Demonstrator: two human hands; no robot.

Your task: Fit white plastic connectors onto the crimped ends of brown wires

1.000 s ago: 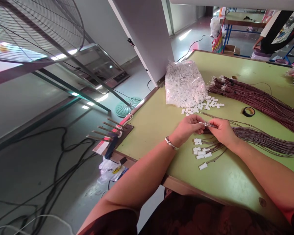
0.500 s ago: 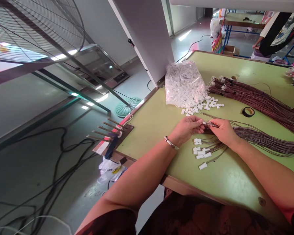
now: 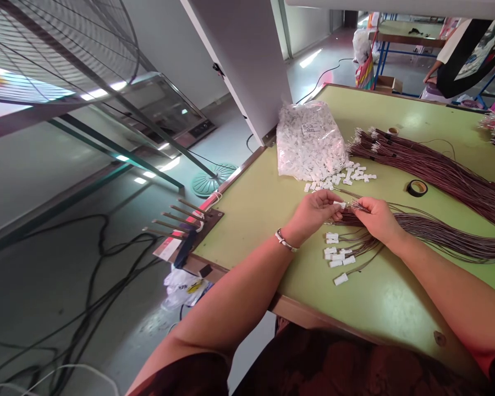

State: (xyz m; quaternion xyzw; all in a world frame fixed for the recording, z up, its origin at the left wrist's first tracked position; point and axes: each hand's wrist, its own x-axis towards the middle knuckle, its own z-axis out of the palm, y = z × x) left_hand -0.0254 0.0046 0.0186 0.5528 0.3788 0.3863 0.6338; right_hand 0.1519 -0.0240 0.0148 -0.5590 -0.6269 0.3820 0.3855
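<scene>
Between the thumb and fingers of my left hand [image 3: 312, 215] is a small white connector housing [image 3: 339, 204]. My right hand [image 3: 377, 221] pinches thin brown wires [image 3: 357, 205], their bare ends close to the housing. Whether a wire end sits inside the housing is too small to tell. Under and beyond the right hand runs a long bundle of brown wires [image 3: 445, 234]. Below the hands, several wires end in white connectors [image 3: 340, 279] lying on the green tabletop [image 3: 305, 269]. Loose white housings [image 3: 357, 173] are scattered just beyond my left hand.
A clear plastic bag of white housings [image 3: 311, 143] stands at the back. Another brown wire bundle [image 3: 429, 165] and a roll of black tape [image 3: 417, 188] lie to the right. A pegged rack [image 3: 190, 220] sits on the left edge. Far right, a person's arm [image 3: 435, 69] shows.
My left fingers have opened out slightly, and the white housing shows more clearly between them. Both hands stay almost in place; the view has shifted slightly.
</scene>
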